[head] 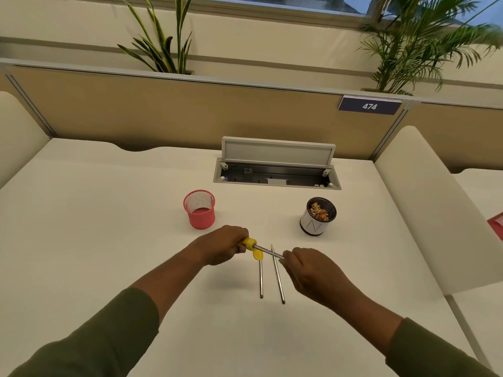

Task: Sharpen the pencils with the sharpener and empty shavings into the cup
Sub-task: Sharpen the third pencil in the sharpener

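The left hand (221, 247) grips a small yellow plastic sharpener (250, 244), its fingers curled around the body. A thin grey pencil (268, 252) goes into the sharpener from the right side. The right hand (307, 270) holds the other part of this pencil, but from this view I cannot tell how the fingers close on it, because the back of the hand hides them. Both hands are above the middle of the white tabletop (109, 240), a little toward the near edge. I think they are held like this so that one hand keeps the sharpener steady while the other turns the pencil.

A round yellow transparent lid (258, 256) hangs open below the sharpener, so shavings may fall on the table if the turning goes on.

Two more grey pencils lie flat under the hands, almost parallel, pointing to the far edge. The left lying pencil (261, 280) has its top end hidden by the lid. The right lying pencil (277, 276) shows a sharp tip, so it looks already done.

A black mesh cup with a white paper band (317, 217) stands toward the far right and has brown and orange shavings (320, 208) inside. A pink mesh cup (200, 210) stands on the far left side and seems to hold nothing.
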Action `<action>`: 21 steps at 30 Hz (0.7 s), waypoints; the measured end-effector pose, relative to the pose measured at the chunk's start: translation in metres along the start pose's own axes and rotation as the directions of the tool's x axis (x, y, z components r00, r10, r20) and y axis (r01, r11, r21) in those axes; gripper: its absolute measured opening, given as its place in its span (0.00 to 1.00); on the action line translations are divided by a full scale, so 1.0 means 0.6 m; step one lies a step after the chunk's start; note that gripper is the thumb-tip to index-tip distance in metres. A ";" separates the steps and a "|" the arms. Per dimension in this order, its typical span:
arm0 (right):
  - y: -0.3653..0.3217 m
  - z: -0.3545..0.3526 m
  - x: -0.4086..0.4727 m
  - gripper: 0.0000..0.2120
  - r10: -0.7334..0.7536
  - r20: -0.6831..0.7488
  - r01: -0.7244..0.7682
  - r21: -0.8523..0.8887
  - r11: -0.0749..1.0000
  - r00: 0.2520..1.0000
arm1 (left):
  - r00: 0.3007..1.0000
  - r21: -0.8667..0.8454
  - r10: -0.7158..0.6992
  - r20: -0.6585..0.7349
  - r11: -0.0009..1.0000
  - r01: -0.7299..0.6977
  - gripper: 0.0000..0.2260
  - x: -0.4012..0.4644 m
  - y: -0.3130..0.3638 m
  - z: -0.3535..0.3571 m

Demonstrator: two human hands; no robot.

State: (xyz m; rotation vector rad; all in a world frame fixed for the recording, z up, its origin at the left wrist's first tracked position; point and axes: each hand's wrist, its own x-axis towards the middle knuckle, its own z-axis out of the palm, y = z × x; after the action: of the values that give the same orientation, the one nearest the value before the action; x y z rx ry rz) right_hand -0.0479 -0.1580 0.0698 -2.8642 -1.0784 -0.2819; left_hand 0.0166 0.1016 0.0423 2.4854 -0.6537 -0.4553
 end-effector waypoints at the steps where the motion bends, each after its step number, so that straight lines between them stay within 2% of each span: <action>1: 0.004 0.003 0.000 0.12 -0.009 -0.022 0.008 -0.025 1.000 1.000 | 1.000 -0.011 -0.003 -0.006 1.000 0.003 0.05 0.001 0.002 0.001; 3: -0.001 0.005 0.004 0.13 0.043 -0.039 -0.042 0.027 0.999 0.998 | 1.000 -0.023 -0.018 -0.022 1.000 0.018 0.06 0.002 0.007 0.002; 4: -0.014 0.002 0.010 0.15 0.149 -0.014 -0.146 0.127 0.981 0.989 | 0.999 -0.023 -0.023 -0.033 0.999 0.022 0.05 0.002 0.008 0.003; 5: -0.028 -0.002 0.019 0.16 0.309 0.041 -0.307 0.286 0.908 0.950 | 0.999 -0.020 -0.024 -0.047 1.000 0.024 0.04 0.002 0.008 0.006; 6: -0.035 -0.011 0.031 0.17 0.501 0.195 -0.524 0.506 0.685 0.843 | 0.998 -0.014 -0.024 -0.061 1.000 0.023 0.03 0.001 0.007 0.008; 7: -0.039 -0.018 0.040 0.17 0.613 0.444 -0.701 0.662 0.267 0.653 | 0.997 -0.009 -0.019 -0.074 1.000 0.018 0.02 0.000 0.007 0.009; 8: -0.042 -0.025 0.046 0.15 0.543 0.696 -0.735 0.649 -0.194 0.471 | 0.996 -0.004 -0.014 -0.086 1.000 0.014 0.02 -0.001 0.007 0.012; 9: -0.042 -0.028 0.047 0.14 0.416 0.829 -0.688 0.549 -0.475 0.374 | 0.996 0.004 -0.006 -0.091 1.000 0.006 0.03 -0.001 0.008 0.012; 10: -0.040 -0.028 0.045 0.13 0.351 0.872 -0.669 0.488 -0.560 0.342 | 0.997 0.015 0.001 -0.082 1.000 0.000 0.03 -0.001 0.008 0.011; 11: -0.042 -0.030 0.044 0.13 0.320 0.885 -0.675 0.466 -0.573 0.339 | 0.998 0.020 0.003 -0.068 1.000 -0.002 0.03 -0.001 0.008 0.011; 12: -0.043 -0.033 0.044 0.14 0.319 0.879 -0.694 0.475 -0.540 0.353 | 0.998 0.023 0.000 -0.057 1.000 0.001 0.03 -0.002 0.008 0.012; 13: -0.044 -0.036 0.044 0.14 0.359 0.852 -0.728 0.517 -0.451 0.382 | 0.999 0.023 -0.005 -0.049 1.000 0.006 0.03 -0.002 0.007 0.012; 14: -0.045 -0.037 0.044 0.15 0.423 0.793 -0.769 0.574 -0.281 0.437 | 0.999 0.022 -0.013 -0.043 1.000 0.014 0.03 -0.003 0.004 0.011; 16: -0.044 -0.037 0.038 0.14 0.513 0.589 -0.762 0.605 0.233 0.624 | 0.999 0.014 -0.026 -0.038 1.000 0.026 0.02 -0.003 0.000 0.008; 17: -0.040 -0.031 0.031 0.12 0.513 0.446 -0.677 0.548 0.491 0.733 | 0.999 0.010 -0.030 -0.036 0.999 0.030 0.02 -0.003 -0.003 0.007; 18: -0.035 -0.024 0.024 0.10 0.458 0.295 -0.544 0.456 0.704 0.839 | 0.999 0.007 -0.035 -0.033 0.999 0.035 0.02 -0.004 -0.005 0.006; 19: -0.028 -0.019 0.016 0.11 0.352 0.173 -0.391 0.332 0.858 0.920 | 0.999 0.002 -0.038 -0.031 0.999 0.038 0.02 -0.005 -0.006 0.004; 20: -0.019 -0.014 0.010 0.12 0.226 0.101 -0.242 0.204 0.949 0.969 | 0.999 -0.001 -0.041 -0.031 0.999 0.041 0.02 -0.006 -0.007 0.002; 21: -0.011 -0.011 0.007 0.12 0.121 0.062 -0.126 0.098 0.987 0.991 | 0.999 -0.004 -0.040 -0.034 0.999 0.040 0.02 -0.006 -0.007 0.001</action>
State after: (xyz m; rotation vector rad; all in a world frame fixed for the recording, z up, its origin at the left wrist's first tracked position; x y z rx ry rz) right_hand -0.0499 -0.1511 0.0769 -2.8478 -0.8908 -0.1365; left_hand 0.0149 0.1062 0.0401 2.5014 -0.5903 -0.4281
